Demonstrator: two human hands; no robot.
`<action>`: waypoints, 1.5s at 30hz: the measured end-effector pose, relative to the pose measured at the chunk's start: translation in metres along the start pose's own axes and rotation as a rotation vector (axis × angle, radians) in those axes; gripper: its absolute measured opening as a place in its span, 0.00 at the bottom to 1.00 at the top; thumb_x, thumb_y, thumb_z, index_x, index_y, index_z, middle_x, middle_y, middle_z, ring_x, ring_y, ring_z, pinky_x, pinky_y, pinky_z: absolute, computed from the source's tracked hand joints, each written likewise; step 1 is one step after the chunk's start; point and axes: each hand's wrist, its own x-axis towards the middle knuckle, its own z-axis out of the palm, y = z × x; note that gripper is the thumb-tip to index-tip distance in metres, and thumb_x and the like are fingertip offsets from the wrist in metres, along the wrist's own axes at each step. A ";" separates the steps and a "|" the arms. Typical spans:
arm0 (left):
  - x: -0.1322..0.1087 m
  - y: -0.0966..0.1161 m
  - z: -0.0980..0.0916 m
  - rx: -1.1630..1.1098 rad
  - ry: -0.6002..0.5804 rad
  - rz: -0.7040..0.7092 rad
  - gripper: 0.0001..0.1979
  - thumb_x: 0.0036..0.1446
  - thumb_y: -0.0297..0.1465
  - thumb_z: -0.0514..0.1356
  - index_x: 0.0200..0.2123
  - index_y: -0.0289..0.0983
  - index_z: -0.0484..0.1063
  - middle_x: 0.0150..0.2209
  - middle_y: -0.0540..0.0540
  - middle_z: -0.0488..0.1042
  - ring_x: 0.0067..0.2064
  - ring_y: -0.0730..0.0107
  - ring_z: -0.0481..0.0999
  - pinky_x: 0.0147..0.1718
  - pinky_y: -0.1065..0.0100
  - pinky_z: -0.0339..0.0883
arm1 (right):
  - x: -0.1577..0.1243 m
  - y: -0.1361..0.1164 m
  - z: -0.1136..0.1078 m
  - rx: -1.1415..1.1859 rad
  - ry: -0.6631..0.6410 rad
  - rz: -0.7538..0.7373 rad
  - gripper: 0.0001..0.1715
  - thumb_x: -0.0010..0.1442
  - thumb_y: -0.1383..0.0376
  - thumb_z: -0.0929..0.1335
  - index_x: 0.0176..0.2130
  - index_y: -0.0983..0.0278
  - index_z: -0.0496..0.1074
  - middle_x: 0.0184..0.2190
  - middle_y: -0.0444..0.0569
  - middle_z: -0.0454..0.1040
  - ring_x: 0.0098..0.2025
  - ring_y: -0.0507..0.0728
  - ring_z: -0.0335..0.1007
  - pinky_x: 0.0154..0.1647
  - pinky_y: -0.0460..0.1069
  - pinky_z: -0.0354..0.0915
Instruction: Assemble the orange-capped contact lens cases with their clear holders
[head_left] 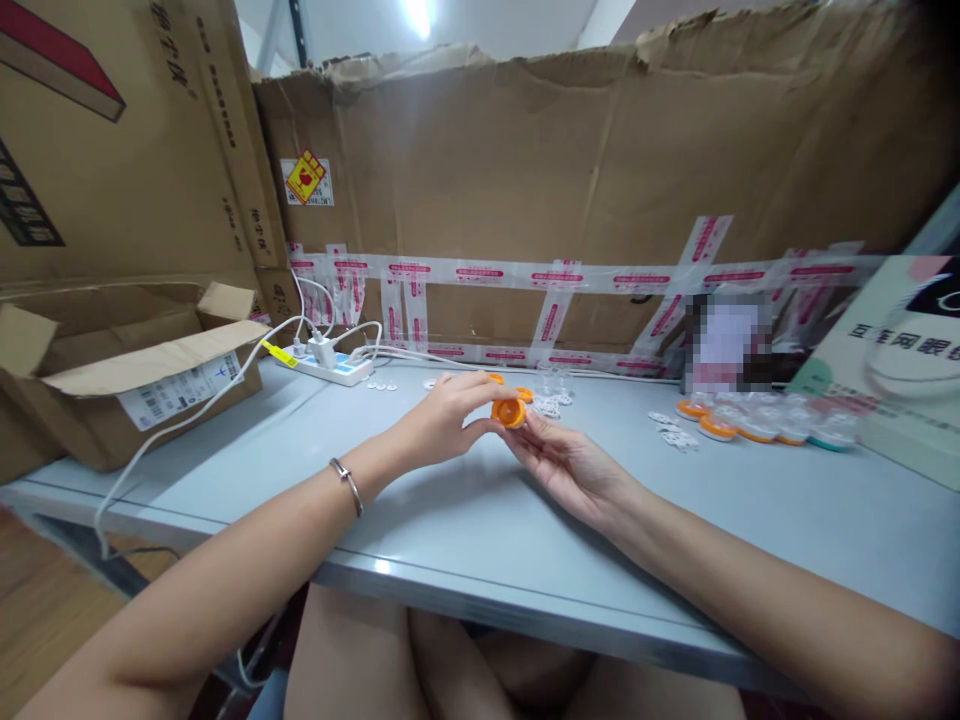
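Observation:
Between my two hands, above the grey table (420,540), is a small round orange cap (509,411) with its hollow side facing me. My left hand (454,415) pinches its left edge with thumb and fingers. From below and the right, the fingertips of my right hand (574,465) grip the same cap. Just behind it lie another orange cap (524,395), several clear plastic pieces (555,380) and white perforated discs (546,407), partly hidden by my hands.
To the right stand several clear-topped pieces with orange bases (718,428), beside white discs (675,432) and a pale box (892,370). A power strip (352,372) with white cables lies at back left, near an open carton (97,420). A large taped cardboard box (480,170) walls off the back.

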 end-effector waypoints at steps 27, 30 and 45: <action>0.004 -0.006 0.007 -0.610 -0.068 -0.345 0.13 0.57 0.31 0.52 0.39 0.31 0.73 0.36 0.43 0.76 0.37 0.70 0.73 0.38 0.70 0.66 | 0.004 -0.016 -0.005 -0.240 0.054 0.109 0.07 0.56 0.68 0.65 0.33 0.70 0.72 0.29 0.51 0.78 0.29 0.51 0.75 0.27 0.39 0.72; 0.004 -0.008 0.012 -0.678 -0.059 -0.393 0.13 0.52 0.31 0.58 0.40 0.31 0.73 0.38 0.42 0.76 0.38 0.68 0.74 0.38 0.69 0.67 | 0.005 -0.016 -0.005 -0.245 0.056 0.115 0.07 0.56 0.69 0.64 0.32 0.69 0.72 0.26 0.50 0.77 0.28 0.50 0.75 0.27 0.39 0.72; 0.000 -0.007 0.018 -0.643 -0.140 -0.482 0.15 0.44 0.32 0.64 0.36 0.30 0.71 0.33 0.42 0.76 0.35 0.68 0.75 0.38 0.66 0.69 | 0.013 -0.026 -0.021 -0.489 -0.135 0.241 0.03 0.48 0.73 0.70 0.28 0.74 0.73 0.26 0.48 0.76 0.28 0.46 0.72 0.33 0.38 0.69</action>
